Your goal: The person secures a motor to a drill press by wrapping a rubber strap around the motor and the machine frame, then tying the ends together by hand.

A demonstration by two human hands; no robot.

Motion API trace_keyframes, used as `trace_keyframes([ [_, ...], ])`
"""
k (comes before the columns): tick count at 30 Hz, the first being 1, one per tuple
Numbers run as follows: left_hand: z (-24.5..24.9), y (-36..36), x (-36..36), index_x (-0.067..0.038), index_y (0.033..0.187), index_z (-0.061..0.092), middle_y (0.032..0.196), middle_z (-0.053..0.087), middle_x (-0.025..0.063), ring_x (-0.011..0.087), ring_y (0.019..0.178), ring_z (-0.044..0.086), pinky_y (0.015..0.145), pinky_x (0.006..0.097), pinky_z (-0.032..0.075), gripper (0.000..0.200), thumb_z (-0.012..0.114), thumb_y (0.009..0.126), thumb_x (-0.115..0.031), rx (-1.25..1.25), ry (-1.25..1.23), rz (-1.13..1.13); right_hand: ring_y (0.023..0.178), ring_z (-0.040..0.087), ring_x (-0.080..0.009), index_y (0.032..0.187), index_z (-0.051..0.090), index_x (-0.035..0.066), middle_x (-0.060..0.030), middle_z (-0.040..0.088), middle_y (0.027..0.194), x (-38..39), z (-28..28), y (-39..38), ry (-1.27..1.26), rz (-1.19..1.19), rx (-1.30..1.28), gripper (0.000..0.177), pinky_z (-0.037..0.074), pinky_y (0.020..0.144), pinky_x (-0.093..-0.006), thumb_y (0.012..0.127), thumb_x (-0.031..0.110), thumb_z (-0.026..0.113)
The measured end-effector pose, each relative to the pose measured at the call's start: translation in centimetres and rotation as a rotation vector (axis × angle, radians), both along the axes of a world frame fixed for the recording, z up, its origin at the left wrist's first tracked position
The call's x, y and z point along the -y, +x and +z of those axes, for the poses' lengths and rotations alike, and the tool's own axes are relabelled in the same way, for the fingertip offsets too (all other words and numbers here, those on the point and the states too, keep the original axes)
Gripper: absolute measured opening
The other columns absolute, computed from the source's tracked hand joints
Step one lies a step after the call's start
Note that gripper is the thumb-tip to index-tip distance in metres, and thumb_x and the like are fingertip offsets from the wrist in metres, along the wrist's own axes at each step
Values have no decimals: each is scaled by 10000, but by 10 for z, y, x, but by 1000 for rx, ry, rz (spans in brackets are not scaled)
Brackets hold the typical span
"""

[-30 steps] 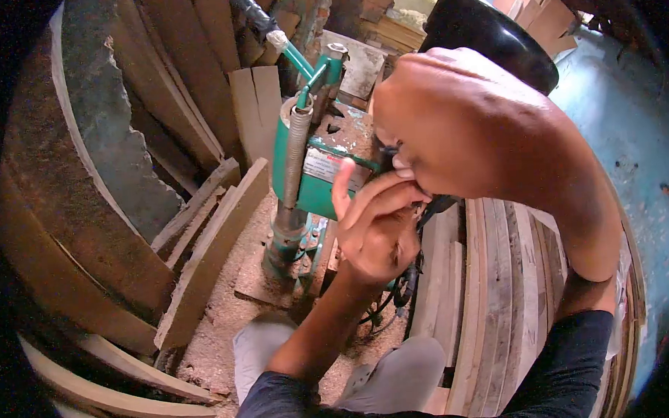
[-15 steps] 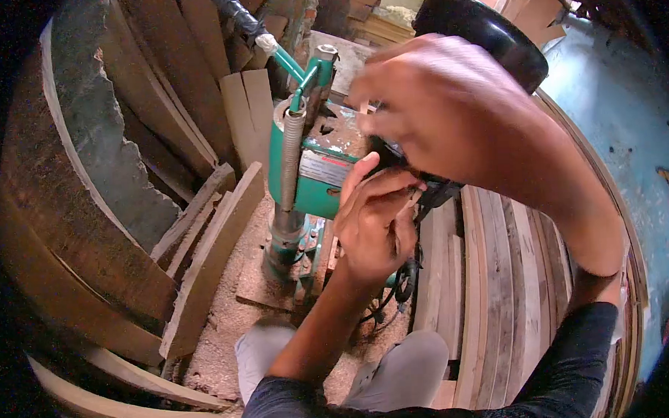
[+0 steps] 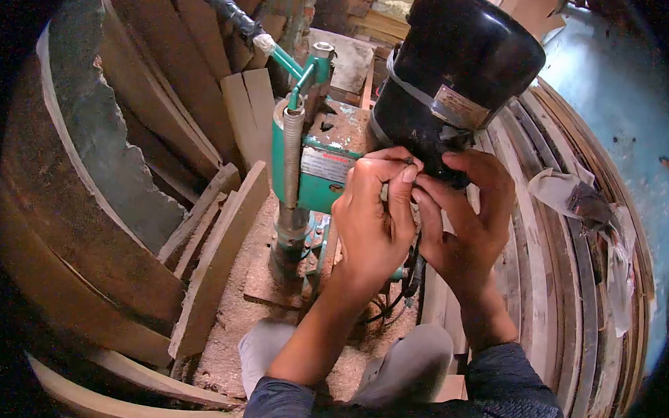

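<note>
My left hand [image 3: 375,211] is closed in a pinch, thumb against forefinger, around something small and dark that I cannot make out. Close beside it, my right hand [image 3: 471,215] has its fingertips drawn together near the left thumb; what they hold is too small to name. Both hands are just in front of the lower end of a black motor [image 3: 465,46] with a label plate, at a dark opening. The motor is mounted on a green machine [image 3: 315,184] with a coil spring [image 3: 293,155] and a lever handle. Black cables [image 3: 414,276] hang below my hands.
Long wooden strips [image 3: 532,276] lie stacked to the right, with a plastic bag [image 3: 616,265] on them. Boards [image 3: 218,261] lean at the left. Sawdust [image 3: 229,345] covers the floor around the machine's base. A blue surface [image 3: 611,103] is at the far right.
My right hand has come down from across the motor to meet my left hand, uncovering the motor and its label. My left hand stays near the same spot, now pinching.
</note>
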State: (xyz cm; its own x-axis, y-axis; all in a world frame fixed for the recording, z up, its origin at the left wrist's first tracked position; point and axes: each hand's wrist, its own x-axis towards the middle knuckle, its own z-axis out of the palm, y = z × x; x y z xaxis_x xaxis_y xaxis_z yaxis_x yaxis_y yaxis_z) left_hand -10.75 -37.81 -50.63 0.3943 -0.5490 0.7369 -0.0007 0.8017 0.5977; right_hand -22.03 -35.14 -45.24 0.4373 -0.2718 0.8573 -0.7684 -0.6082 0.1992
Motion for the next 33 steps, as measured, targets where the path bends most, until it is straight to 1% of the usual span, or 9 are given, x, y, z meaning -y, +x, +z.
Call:
trace_keyframes([
  [8,4,-1,0,-12,976,543,973,685,171,249,843,701,747,330,545,63,603,957,-17,-130,-26,-86,1121,564,-338,988,715,110,-118,595,1181,4,-4,-4,-125,14,-32,272,475,942,-412,736,63,804],
  [11,7,-1,-3,-7,971,547,974,688,174,233,837,699,740,324,546,67,611,951,-13,-123,-43,-25,1042,599,-371,1001,697,143,-127,631,1177,7,-8,2,-146,4,54,255,516,862,-477,767,109,789],
  [16,4,0,-5,-2,995,501,995,661,145,157,910,631,822,283,511,77,576,977,4,-70,-36,-22,1059,576,-312,982,721,100,-110,602,1148,1,-5,12,-79,-34,123,237,489,897,-403,762,26,764],
  [19,3,-1,-4,-5,999,500,999,664,143,156,915,631,821,281,510,76,573,980,4,-92,-44,-55,1044,577,-317,968,720,101,-92,613,1106,-2,0,9,-100,-65,40,220,490,883,-414,765,25,758],
  [21,7,-2,-6,17,977,547,979,693,166,161,828,683,710,274,545,71,610,957,-8,-181,-52,-81,1039,576,-323,964,720,103,-87,617,1101,0,3,7,-85,-25,33,219,490,878,-421,762,26,761],
  [26,6,-2,-6,22,981,515,993,688,160,135,832,667,707,257,537,87,590,981,-24,-258,-18,-224,1055,578,-334,983,721,111,-89,627,1115,8,-1,-7,-133,28,-31,233,493,884,-428,764,48,770],
  [29,7,-1,-7,-4,984,485,977,663,141,139,852,645,742,267,527,97,578,991,-32,-263,-3,-264,1103,579,-350,1145,659,104,-137,608,1195,11,-9,-30,-129,131,-80,381,493,923,-440,793,158,794],
  [31,9,-3,-7,-28,986,469,961,643,125,150,879,632,774,279,524,102,570,996,-37,-229,-1,-254,1153,573,-375,1317,528,69,-210,561,1283,9,-22,-49,-175,132,16,612,481,972,-467,820,300,801],
  [33,9,-4,-6,0,987,459,969,659,147,103,812,588,753,241,499,104,561,996,-16,-261,-38,-247,1168,567,-387,1352,477,46,-238,533,1319,22,-34,-69,-99,122,2,686,470,988,-479,825,352,794],
])
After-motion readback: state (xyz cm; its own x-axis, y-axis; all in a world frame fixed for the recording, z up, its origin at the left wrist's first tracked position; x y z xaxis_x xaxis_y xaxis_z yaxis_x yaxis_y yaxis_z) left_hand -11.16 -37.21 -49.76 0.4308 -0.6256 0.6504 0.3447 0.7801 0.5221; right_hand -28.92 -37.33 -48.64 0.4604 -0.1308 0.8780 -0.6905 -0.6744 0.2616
